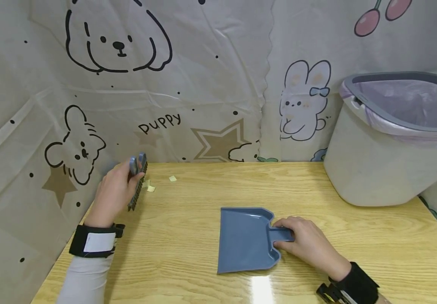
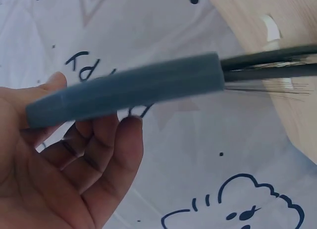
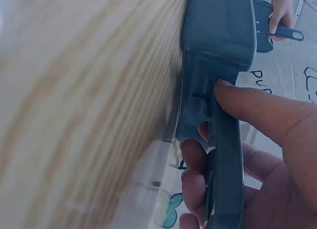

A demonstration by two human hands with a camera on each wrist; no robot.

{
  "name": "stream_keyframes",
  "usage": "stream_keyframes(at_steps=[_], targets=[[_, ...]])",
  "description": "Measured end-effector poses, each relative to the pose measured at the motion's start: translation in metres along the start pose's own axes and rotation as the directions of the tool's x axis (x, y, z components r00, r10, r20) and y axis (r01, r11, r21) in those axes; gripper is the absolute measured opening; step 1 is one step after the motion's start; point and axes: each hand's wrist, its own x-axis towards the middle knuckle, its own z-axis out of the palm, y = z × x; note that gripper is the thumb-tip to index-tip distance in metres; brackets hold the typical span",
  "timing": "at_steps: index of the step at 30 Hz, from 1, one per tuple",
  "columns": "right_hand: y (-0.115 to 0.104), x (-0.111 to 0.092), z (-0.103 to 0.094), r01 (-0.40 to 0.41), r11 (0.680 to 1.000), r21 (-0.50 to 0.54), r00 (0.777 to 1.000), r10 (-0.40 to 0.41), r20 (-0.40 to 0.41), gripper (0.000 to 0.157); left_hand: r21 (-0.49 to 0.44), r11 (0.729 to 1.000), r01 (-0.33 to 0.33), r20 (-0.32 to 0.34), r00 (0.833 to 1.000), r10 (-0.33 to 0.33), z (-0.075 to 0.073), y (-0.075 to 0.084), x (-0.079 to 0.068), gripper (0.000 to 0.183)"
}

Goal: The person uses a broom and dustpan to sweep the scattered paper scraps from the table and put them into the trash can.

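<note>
At the far left of the table, my left hand point(image 1: 113, 192) grips a blue hand brush point(image 2: 138, 88) by its handle. The brush stands on edge, its dark bristles point(image 1: 137, 194) facing right beside several small yellow paper scraps point(image 1: 151, 188). One more scrap point(image 1: 172, 178) lies a little farther right. Near the middle front, a blue dustpan point(image 1: 245, 240) rests with its wide mouth toward the left. My right hand point(image 1: 309, 242) holds its short handle, thumb on one side and fingers on the other, as the right wrist view shows.
A pale bin point(image 1: 378, 169) with a grey rim and a lilac liner stands at the back right of the wooden table point(image 1: 172, 253). A printed cloth point(image 1: 218, 84) with cartoon animals hangs along the back and left edges.
</note>
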Motion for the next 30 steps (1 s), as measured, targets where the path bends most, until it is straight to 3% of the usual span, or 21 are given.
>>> stream_keyframes(at_steps=[4, 12, 21, 30], targets=[[0.0, -0.001, 0.0, -0.003, 1.0, -0.005, 1.0, 0.003, 0.001, 0.036, 0.045, 0.998, 0.034, 0.044, 0.998, -0.036, 0.009, -0.008, 0.006, 0.015], [0.0, 0.0, 0.001, -0.015, 1.0, -0.003, 1.0, 0.015, 0.008, 0.036, 0.077, 0.997, 0.016, 0.106, 0.994, -0.025, 0.026, -0.016, 0.012, 0.016], [0.001, 0.001, 0.001, -0.016, 1.0, 0.01, 1.0, 0.016, 0.017, 0.036, 0.07, 0.997, 0.023, 0.175, 0.984, -0.035, 0.035, -0.005, 0.016, 0.02], [0.002, 0.001, 0.002, -0.002, 1.0, 0.007, 1.0, 0.002, 0.008, 0.036, 0.01, 0.999, -0.048, 0.279, 0.959, 0.043, 0.036, 0.014, 0.014, 0.028]])
